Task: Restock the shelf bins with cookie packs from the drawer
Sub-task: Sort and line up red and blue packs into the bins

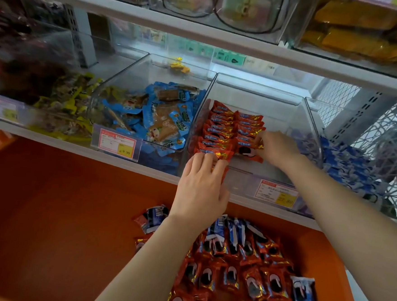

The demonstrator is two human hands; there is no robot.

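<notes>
Fingers point(204, 165) of left hand point(199, 192) and right hand point(278, 147) hold cookie packs point(224, 131) in bin point(258, 90).

A shop: price tags point(117, 144) on clear shelf bins point(257, 95) of snacks.

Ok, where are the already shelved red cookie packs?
Head view, right of centre: the red cookie packs stand at the left of the clear bin, between the blue snack bin and the right hand.

Blue snack packs point(162, 122), price tag point(117, 144)
</notes>
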